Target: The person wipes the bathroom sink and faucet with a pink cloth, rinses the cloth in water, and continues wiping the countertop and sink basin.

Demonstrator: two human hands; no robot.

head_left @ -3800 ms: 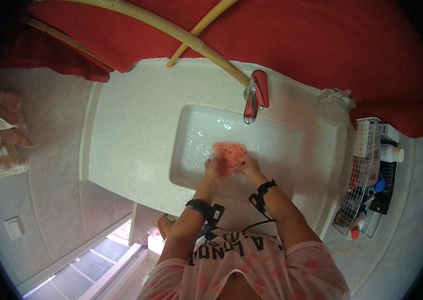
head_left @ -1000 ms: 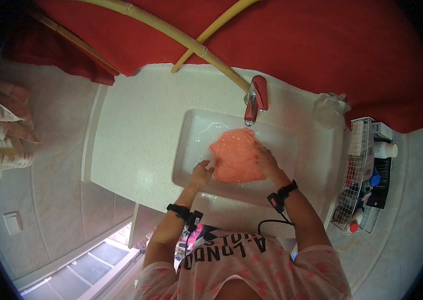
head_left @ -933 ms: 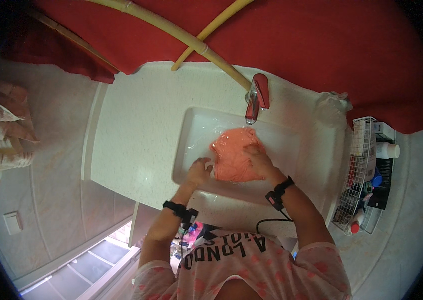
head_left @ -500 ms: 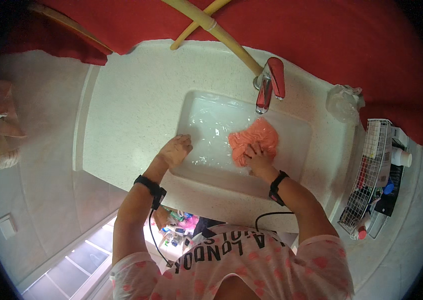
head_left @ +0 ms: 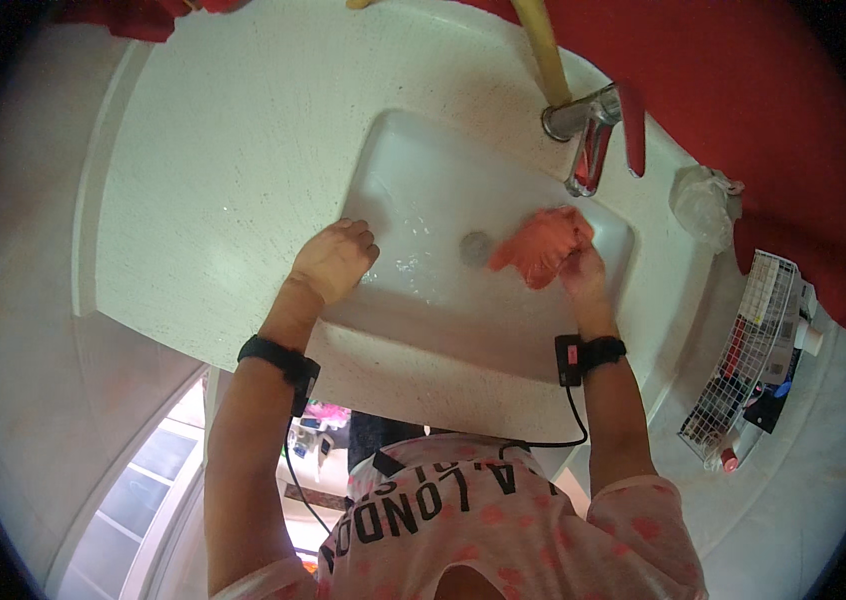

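Note:
A bunched coral-orange wet cloth point(head_left: 545, 246) hangs over the right part of the white sink point(head_left: 463, 340). My right hand point(head_left: 583, 275) grips the cloth at its right side, with the fingers partly hidden by folds. Beside the cloth, the round drain point(head_left: 476, 247) shows through shallow water. My left hand point(head_left: 336, 260) rests at the sink's left rim, its fingers curled over the edge. The chrome tap point(head_left: 591, 140), its lever reflecting red, stands behind the cloth.
A bamboo pole point(head_left: 543, 50) leans by the tap, against red fabric point(head_left: 783, 120). A crumpled clear plastic bag point(head_left: 705, 207) lies at the counter's right back corner. Farther right is a white wire basket point(head_left: 748, 350) with bottles and packets. The pale counter point(head_left: 233, 190) extends left.
My right hand has moved right with the cloth, closing on its side and uncovering the drain. The water looks lower. The whole view has shifted; my left hand stays at the rim.

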